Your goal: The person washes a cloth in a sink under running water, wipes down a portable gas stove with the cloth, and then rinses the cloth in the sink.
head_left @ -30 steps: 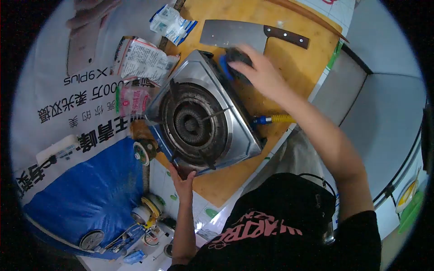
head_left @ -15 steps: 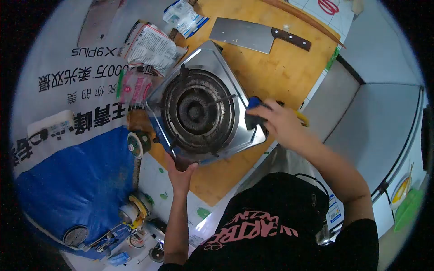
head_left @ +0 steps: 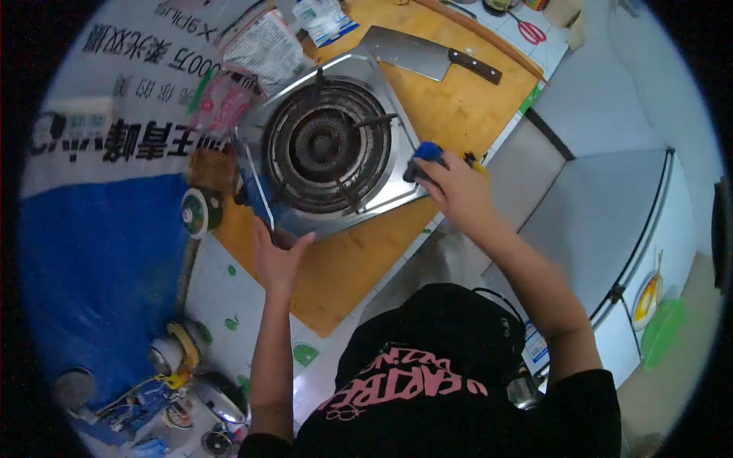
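Right hand (head_left: 464, 185) shifting from near cleaver (head_left: 435, 57) to right corner of stove (head_left: 340, 156), pinching pad (head_left: 424, 156); left hand (head_left: 276, 256) clasping near corner; stove sitting at left edge of surface (head_left: 328, 290); burner (head_left: 321, 145) looking blackened, rubbing seemingly unfinished

Yellow wd board (head_left: 336, 282) carries a metal gas stove (head_left: 324, 145), approx mid. Cleaver (head_left: 427, 59) (dk handle, blade flat) lies nr stove's far corner, also on board

I see a person (head_left: 439, 305) wearing a black short-sleeved T-shirt (head_left: 450, 431) with bold pink lettering (head_left: 412, 378) across the front, and bare forearms (head_left: 528, 275).
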Action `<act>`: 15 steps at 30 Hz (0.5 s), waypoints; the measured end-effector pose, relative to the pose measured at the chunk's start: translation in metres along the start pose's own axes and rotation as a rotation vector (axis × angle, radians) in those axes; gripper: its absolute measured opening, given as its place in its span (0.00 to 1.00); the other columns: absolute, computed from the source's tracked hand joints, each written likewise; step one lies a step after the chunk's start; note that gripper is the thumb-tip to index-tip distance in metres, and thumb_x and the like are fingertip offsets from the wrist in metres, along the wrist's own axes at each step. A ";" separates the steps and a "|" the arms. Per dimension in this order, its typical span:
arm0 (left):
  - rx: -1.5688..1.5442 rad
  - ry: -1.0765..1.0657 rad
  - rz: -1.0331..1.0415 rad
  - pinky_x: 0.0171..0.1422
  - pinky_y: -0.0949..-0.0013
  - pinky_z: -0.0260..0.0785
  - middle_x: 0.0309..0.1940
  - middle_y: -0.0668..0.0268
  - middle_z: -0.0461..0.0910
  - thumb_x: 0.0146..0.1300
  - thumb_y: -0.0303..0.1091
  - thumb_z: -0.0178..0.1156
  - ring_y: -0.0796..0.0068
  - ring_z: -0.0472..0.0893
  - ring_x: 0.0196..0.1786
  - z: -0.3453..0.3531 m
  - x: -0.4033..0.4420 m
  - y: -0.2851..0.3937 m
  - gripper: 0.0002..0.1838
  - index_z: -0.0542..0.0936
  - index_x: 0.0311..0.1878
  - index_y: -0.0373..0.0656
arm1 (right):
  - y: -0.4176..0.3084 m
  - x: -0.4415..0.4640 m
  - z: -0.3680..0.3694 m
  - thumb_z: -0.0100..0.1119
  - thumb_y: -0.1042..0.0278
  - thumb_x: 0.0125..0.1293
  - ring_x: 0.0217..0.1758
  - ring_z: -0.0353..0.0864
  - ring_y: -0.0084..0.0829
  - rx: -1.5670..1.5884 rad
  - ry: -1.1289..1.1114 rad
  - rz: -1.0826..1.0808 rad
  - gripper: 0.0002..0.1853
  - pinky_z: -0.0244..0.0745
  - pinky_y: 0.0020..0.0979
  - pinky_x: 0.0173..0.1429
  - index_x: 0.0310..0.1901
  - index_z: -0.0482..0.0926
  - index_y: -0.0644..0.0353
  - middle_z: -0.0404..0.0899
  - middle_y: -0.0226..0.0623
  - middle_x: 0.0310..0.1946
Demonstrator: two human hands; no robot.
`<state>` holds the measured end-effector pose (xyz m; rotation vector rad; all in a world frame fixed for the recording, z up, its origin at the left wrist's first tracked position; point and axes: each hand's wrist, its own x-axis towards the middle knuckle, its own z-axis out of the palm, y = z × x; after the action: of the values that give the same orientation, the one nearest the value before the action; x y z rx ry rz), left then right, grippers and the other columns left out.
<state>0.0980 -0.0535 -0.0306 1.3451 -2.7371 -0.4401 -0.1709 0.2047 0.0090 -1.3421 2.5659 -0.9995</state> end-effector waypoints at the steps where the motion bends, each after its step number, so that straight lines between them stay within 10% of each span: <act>1: -0.023 0.006 -0.012 0.66 0.61 0.57 0.62 0.44 0.62 0.39 0.53 0.73 0.50 0.65 0.63 0.003 -0.001 0.001 0.55 0.57 0.64 0.26 | -0.005 -0.012 0.000 0.57 0.61 0.59 0.34 0.76 0.40 -0.081 -0.026 0.032 0.18 0.74 0.38 0.32 0.52 0.75 0.48 0.70 0.40 0.35; 8: -0.062 0.153 0.030 0.68 0.58 0.54 0.63 0.45 0.61 0.38 0.56 0.71 0.50 0.62 0.65 -0.032 -0.011 0.053 0.56 0.58 0.65 0.28 | -0.064 -0.044 0.015 0.57 0.74 0.51 0.43 0.75 0.43 -0.160 -0.398 0.052 0.30 0.74 0.39 0.41 0.59 0.69 0.50 0.70 0.40 0.44; 15: -0.645 0.281 -0.040 0.70 0.60 0.52 0.65 0.49 0.59 0.54 0.41 0.64 0.52 0.59 0.68 -0.001 -0.029 0.008 0.41 0.57 0.67 0.34 | -0.065 -0.032 0.020 0.55 0.80 0.51 0.49 0.72 0.50 0.008 0.184 0.176 0.27 0.69 0.41 0.53 0.56 0.69 0.61 0.68 0.50 0.48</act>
<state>0.1104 -0.0264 -0.0258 1.1685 -2.0736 -0.9486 -0.0985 0.1925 0.0234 -1.0447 2.7490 -1.1475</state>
